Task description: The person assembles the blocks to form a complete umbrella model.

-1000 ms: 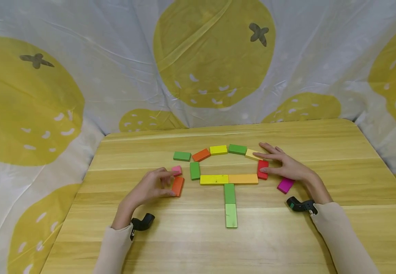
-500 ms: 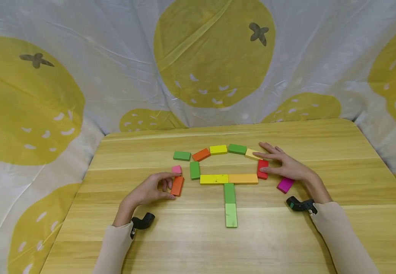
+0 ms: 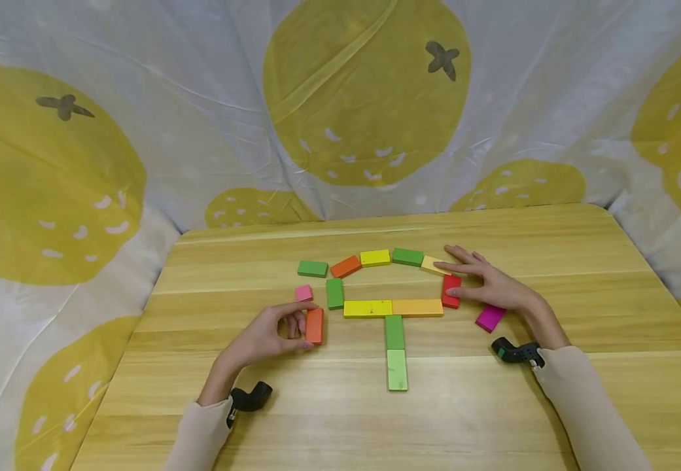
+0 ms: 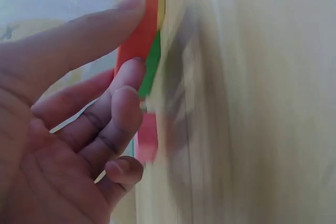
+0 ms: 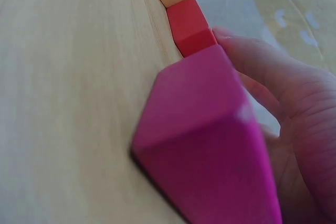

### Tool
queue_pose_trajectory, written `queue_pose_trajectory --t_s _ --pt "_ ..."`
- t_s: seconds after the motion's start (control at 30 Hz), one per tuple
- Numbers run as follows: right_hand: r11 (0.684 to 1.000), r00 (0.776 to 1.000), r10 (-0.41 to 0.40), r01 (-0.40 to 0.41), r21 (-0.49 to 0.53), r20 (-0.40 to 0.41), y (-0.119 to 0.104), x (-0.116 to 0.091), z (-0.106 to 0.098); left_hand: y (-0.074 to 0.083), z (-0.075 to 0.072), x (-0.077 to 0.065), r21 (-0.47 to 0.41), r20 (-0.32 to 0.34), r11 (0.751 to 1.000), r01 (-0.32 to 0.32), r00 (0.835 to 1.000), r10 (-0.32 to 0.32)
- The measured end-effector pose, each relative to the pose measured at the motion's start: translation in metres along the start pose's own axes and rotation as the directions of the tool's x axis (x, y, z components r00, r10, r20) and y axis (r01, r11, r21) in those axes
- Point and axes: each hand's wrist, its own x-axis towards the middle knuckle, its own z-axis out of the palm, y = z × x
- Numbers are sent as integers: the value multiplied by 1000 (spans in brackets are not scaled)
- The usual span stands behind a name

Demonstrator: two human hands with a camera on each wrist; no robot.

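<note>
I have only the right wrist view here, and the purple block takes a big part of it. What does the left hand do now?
Observer: The left hand holds an orange block between the thumb and a finger.
Operator: Thank you. Is there another block lying near to that orange one?
Observer: Yes, a small pink block lies on the table, just beyond the orange one.
Operator: One last thing: of all blocks on the table, which is nearest to the person?
Observer: The light green block, lying end to end with a darker green block that is farther from the person.
</note>
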Motion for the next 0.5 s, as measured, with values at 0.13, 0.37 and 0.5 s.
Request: queue_pose_trajectory --t_s 0.13,0.37,0.5 --pt "1000 1000 5 -5 0 -1 0 -1 0 22 25 -7 17 18 998 -66 998 65" --pt "1000 1000 9 -9 -3 0 0 0 1 53 73 -20 98 89 985 -143 987 135" --pt "1000 1000 21 -21 1 -2 0 0 1 65 93 -25 204 129 964 -172 981 148"
